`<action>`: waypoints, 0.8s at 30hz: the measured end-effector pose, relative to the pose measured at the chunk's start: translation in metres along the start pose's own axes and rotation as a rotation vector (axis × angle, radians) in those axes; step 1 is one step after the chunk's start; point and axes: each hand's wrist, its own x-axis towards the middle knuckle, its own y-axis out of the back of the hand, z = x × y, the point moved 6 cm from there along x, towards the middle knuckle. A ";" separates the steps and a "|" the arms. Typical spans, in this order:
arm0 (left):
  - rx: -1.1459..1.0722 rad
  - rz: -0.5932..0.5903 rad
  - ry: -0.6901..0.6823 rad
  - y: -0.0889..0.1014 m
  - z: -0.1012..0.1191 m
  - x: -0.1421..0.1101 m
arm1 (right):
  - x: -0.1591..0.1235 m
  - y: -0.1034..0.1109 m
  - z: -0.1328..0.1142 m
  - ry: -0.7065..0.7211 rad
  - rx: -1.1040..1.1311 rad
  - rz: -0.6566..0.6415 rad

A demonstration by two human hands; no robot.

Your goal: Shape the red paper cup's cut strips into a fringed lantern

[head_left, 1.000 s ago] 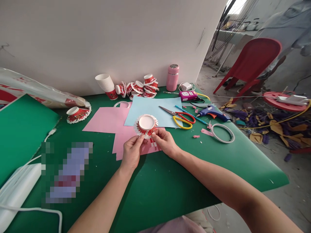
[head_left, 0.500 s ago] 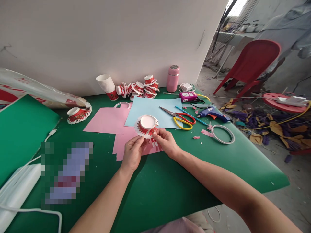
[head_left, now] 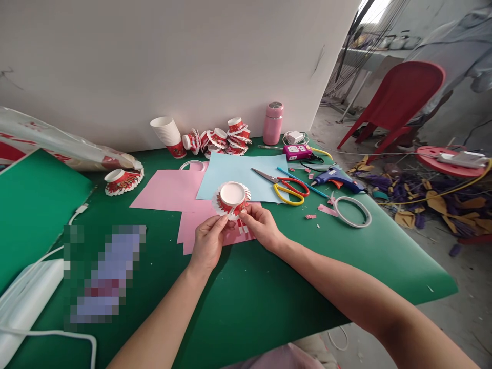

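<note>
A red and white paper cup, its wall cut into curled strips, is held upside down over the pink paper with its white bottom facing up. My left hand pinches its rim strips from the left and my right hand pinches them from the right. Both hands are closed on the cup just above the green table.
Red and yellow scissors, a blue glue gun, a tape ring and light blue paper lie behind the hands. Several cut cups, a cup stack and a pink bottle stand by the wall. A red chair is at right.
The hands and the cup have barely shifted; the fingers keep working at the cup's strips.
</note>
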 end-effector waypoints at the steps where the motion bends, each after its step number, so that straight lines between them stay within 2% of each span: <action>1: -0.008 0.003 -0.004 0.000 0.000 0.000 | 0.000 0.000 0.000 0.003 -0.003 -0.002; 8: -0.029 -0.040 0.044 -0.004 0.000 0.000 | 0.001 0.004 0.003 -0.019 0.010 0.062; 12: -0.082 -0.013 0.015 -0.002 0.002 0.000 | 0.001 0.002 0.001 -0.008 -0.001 0.042; 19: -0.030 0.005 -0.044 0.001 0.002 0.002 | -0.001 0.000 -0.002 -0.003 -0.038 0.015; 24: -0.078 -0.024 0.011 -0.002 0.002 0.002 | -0.001 -0.001 -0.004 -0.007 -0.020 0.005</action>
